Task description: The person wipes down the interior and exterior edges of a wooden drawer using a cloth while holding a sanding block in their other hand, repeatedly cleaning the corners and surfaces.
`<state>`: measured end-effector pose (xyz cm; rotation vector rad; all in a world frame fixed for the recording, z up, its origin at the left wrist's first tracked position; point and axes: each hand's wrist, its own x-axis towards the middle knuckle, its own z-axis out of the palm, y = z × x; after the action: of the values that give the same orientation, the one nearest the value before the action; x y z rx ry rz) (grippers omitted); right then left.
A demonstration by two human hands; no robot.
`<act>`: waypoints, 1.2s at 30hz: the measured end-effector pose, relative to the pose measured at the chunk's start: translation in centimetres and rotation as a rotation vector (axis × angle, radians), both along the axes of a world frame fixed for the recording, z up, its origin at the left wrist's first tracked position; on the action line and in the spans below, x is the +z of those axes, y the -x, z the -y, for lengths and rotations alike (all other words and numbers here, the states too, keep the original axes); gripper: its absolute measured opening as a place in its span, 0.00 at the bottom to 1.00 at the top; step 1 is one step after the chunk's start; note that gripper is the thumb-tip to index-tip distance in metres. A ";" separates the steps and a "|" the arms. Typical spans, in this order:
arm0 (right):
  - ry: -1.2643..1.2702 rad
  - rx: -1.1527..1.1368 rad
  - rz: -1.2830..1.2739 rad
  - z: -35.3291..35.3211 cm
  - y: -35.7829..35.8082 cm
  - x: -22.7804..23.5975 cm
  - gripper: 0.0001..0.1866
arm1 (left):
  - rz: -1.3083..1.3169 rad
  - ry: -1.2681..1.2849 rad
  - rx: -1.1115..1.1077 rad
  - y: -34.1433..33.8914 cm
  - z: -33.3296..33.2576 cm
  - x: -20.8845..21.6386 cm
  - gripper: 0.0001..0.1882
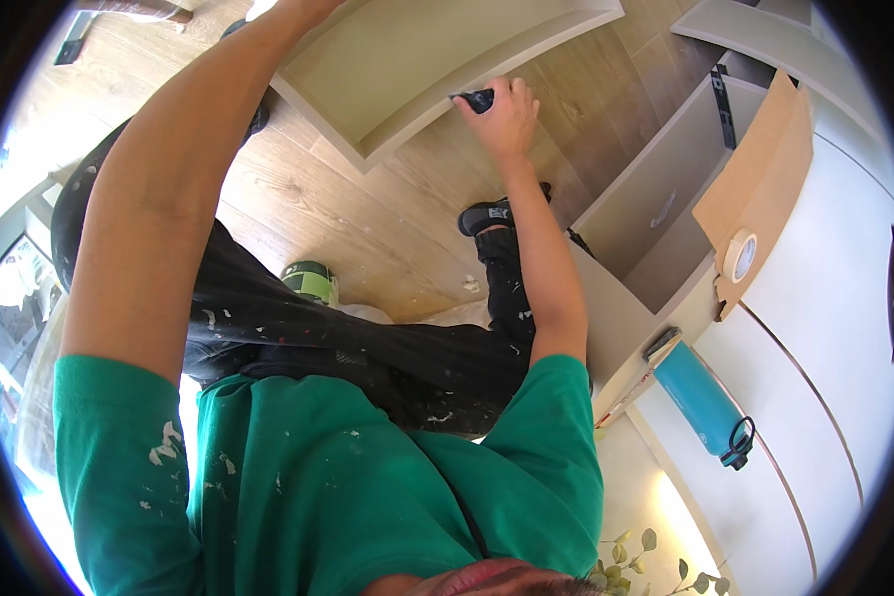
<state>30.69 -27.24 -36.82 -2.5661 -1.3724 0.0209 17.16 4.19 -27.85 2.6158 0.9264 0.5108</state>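
Note:
A pale drawer box (368, 134) lies in front of me, its rim facing me. My right hand (507, 114) is closed round a small black folded piece that looks like sandpaper (477, 100), held against the box's near right rim. Over the left side of the same box reaches my left arm. Only the edge of my left hand (313, 8) shows at the top of the view; its fingers are cut off, so what it touches cannot be seen.
A wood-plank floor (387, 228) lies below. To my right, an open drawer (656, 238) carries cardboard (760, 179) and a tape roll (740, 255). A teal bottle (700, 397) lies nearer me. A green-labelled tub (311, 282) stands by my leg.

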 end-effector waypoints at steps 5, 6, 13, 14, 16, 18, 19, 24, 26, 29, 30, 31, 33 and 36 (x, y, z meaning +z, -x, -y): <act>-0.042 0.001 -0.032 -0.6 0.8 0.2 0.26 | 0.016 -0.047 0.009 0.5 -1.1 -1.5 0.17; -0.057 -0.046 0.000 -1.1 0.2 0.2 0.26 | 0.014 -0.060 0.010 0.6 -1.3 -1.7 0.17; -0.041 -0.146 0.054 -1.1 -3.2 0.1 0.27 | 0.060 -0.057 -0.013 0.2 -1.0 -1.9 0.18; -0.023 -0.113 0.050 -1.1 -3.0 0.2 0.27 | 0.070 -0.064 -0.018 0.3 -1.1 -2.0 0.18; -0.048 -0.100 0.054 -1.3 -2.9 0.3 0.26 | 0.093 -0.077 -0.030 0.2 -1.3 -2.4 0.17; -0.074 -0.106 0.061 -2.0 -2.5 0.1 0.27 | 0.243 -0.268 -0.012 1.3 -2.1 -4.8 0.17; -0.079 -0.136 0.077 -2.1 -3.0 -0.2 0.27 | 0.321 -0.358 -0.013 1.4 -2.1 -5.8 0.16; -0.046 -0.081 0.095 -1.0 -2.9 -0.2 0.28 | 0.027 -0.016 0.014 -0.2 -0.7 -1.3 0.15; -0.038 -0.079 0.109 -1.3 -2.5 -0.2 0.28 | 0.019 -0.016 0.024 0.2 -0.8 -1.2 0.15; -0.051 -0.190 0.087 -1.7 -3.5 0.1 0.27 | 0.028 -0.001 0.020 0.3 -0.8 -1.1 0.15; -0.036 -0.161 0.083 -1.6 -3.3 0.0 0.27 | 0.015 0.004 0.022 0.2 -0.8 -1.0 0.14; -0.020 -0.130 0.081 -1.6 -3.2 0.1 0.27 | 0.003 0.010 0.026 0.1 -0.8 -1.0 0.14; -0.003 -0.085 0.071 -1.7 -2.9 0.2 0.27 | 0.016 -0.005 0.018 0.2 -0.8 -0.9 0.14; -0.009 -0.072 0.074 -1.9 -2.9 0.3 0.27 | 0.013 -0.019 0.006 0.2 -0.9 -1.0 0.14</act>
<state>33.56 -25.37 -36.54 -2.6313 -1.3015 -0.0930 16.96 5.10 -28.81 2.6244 0.9300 0.5397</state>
